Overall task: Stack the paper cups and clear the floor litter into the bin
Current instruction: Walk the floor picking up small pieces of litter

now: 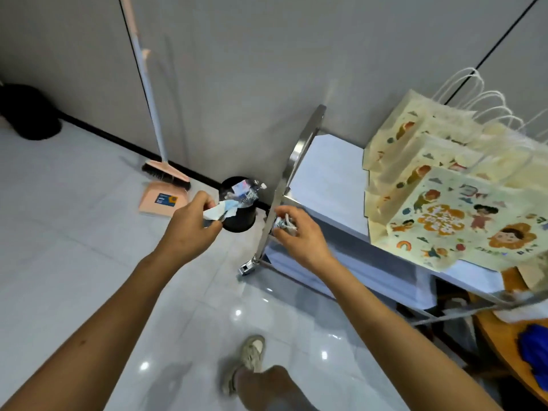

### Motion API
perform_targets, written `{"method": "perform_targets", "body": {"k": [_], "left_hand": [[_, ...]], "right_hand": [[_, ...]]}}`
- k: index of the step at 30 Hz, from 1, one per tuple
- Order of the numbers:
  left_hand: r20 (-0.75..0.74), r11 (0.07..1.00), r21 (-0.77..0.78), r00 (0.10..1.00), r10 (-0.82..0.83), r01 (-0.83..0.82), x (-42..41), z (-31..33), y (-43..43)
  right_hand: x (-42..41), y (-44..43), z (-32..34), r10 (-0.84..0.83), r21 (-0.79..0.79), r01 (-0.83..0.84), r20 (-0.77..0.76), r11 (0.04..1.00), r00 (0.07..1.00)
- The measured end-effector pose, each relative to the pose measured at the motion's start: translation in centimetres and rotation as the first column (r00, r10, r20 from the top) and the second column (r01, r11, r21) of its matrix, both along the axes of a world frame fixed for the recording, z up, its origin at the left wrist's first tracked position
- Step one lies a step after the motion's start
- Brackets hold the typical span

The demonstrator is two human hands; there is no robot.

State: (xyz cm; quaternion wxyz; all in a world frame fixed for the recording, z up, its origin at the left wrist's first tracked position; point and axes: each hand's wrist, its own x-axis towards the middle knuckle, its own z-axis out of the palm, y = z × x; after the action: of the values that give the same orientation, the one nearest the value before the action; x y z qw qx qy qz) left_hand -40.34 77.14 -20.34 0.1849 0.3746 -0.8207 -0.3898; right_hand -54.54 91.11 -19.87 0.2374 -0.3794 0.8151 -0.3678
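Observation:
A small black bin stands on the floor by the wall, with a crushed plastic bottle and other rubbish sticking out of it. My left hand is just left of the bin's rim and pinches a crumpled white and blue paper scrap that reaches over the rim. To the right of the bin, in front of the metal cart's leg, my right hand is closed on a small crumpled wrapper. No paper cups are in view.
A metal cart with printed paper bags on top stands at right. A pink broom and dustpan lean by the wall left of the bin. A dark object sits far left. My shoe is on the glossy tiles.

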Motion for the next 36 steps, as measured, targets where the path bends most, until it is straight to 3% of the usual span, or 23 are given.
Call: {"method": "perform_targets", "body": {"k": [10,14,18,24,36], "left_hand": [[0.053,0.993,0.043,0.993,0.104,-0.106,-11.4,-2.0,-12.6],[0.099,0.993,0.091,0.993,0.069,-0.078,-14.9,-5.1,-18.4],[0.185,0.987,0.157,0.983,0.012,-0.042,-19.5,-11.2,-26.3],[0.235,0.978,0.209,0.970,-0.058,0.008,-25.8,-21.1,-36.7],[0.273,0.895,0.369,0.891,-0.363,0.251,-34.2,-36.9,-45.4]], "right_hand": [[-10.7,-13.5,-3.2,0.028,0.008,-0.029,0.092,1.000,0.995],[-13.3,-18.8,-5.7,-0.039,0.029,0.035,0.152,0.999,0.988],[-15.7,-25.3,-11.0,-0.215,0.065,0.206,0.192,0.976,0.958],[-18.0,-34.5,-19.8,-0.446,0.157,0.417,0.305,0.895,0.841],[-22.9,-44.2,-32.8,-0.570,0.294,0.496,0.275,0.817,0.774]]}}
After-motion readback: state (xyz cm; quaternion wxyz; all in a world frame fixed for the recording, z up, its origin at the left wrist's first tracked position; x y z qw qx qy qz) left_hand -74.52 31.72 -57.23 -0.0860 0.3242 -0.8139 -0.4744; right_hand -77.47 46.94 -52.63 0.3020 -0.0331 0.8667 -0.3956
